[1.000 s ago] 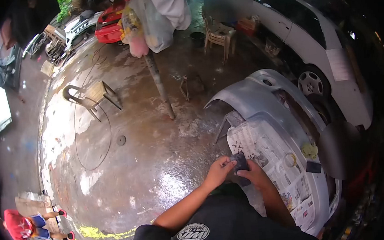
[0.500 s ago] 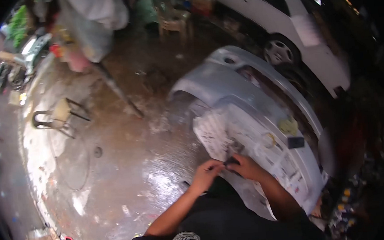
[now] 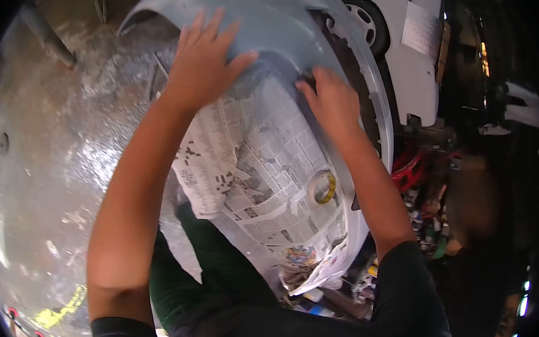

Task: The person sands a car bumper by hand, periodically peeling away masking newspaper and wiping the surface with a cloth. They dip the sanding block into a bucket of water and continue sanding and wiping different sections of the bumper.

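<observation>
Reaching over a grey bumper (image 3: 277, 22), curved from the far left round to the near right. Spreading the left hand (image 3: 203, 69), fingers apart and grasping nothing visible, over the bumper's far left part. Curling the right hand (image 3: 335, 103) at the bumper's inner edge, farther right; cannot tell whether around anything. Covered along the inner side with overlapping newspaper (image 3: 275, 155), torn in places, with a roll of tape (image 3: 329, 191) lying on its right part. To the left, wet, stained concrete floor (image 3: 85, 119), shining in patches, with a yellow smear (image 3: 60, 311) at near left and a thick post (image 3: 49, 37) at far left. Beyond the bumper, at far right, a white car (image 3: 404, 75), with a pale sheet (image 3: 422, 30) against its side. At right, in shade, jumbled clutter (image 3: 429, 225).
</observation>
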`<state>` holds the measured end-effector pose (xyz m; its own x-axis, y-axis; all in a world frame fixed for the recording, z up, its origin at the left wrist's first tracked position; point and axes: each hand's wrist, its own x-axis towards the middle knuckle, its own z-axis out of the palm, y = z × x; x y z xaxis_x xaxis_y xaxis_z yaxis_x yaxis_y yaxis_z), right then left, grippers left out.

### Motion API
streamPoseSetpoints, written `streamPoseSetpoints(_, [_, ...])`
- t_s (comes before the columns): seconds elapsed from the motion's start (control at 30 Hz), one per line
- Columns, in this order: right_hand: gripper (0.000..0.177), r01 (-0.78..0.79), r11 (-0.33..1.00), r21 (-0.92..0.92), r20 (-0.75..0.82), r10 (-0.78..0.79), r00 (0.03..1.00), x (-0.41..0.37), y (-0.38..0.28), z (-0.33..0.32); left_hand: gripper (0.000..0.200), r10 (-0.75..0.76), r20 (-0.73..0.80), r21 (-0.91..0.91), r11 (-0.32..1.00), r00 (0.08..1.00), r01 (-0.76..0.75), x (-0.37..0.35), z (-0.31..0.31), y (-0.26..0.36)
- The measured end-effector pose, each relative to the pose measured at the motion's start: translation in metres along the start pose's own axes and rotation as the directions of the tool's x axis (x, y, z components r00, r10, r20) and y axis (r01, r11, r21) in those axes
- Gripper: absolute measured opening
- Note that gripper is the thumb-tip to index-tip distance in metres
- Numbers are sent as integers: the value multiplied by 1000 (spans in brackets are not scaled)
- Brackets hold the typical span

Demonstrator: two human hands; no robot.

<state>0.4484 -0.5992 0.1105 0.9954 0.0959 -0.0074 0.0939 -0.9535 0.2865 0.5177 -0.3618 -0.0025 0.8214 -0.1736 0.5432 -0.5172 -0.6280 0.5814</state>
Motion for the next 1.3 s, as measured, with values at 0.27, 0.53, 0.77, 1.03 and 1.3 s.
streamPoseSetpoints(0.27, [37, -93, 995, -27, -43, 92, 995, -90, 43, 28, 68, 15, 137, 7, 1000, 990, -16, 7, 33, -10])
streamPoseSetpoints(0.53, [37, 79, 997, -12, -168, -80, 983, 10, -10, 26, 58, -61, 219, -45, 996, 974, 73, 8, 21, 1])
streamPoseSetpoints(0.77, [38, -87, 996, -27, -69, 85, 994, -93, 41, 35, 56, -88, 200, -153, 981, 976, 120, 7, 30, -9])
streamPoseSetpoints(1.03, [36, 59, 997, -47, -179, -66, 982, 19, -16, 31, 56, -108, 245, -159, 976, 964, 150, 3, 20, -2])
streamPoseSetpoints(1.3, [36, 22, 998, -58, -133, -29, 991, -30, 12, 25, 51, -81, 266, -187, 973, 961, 133, 8, 8, -5])
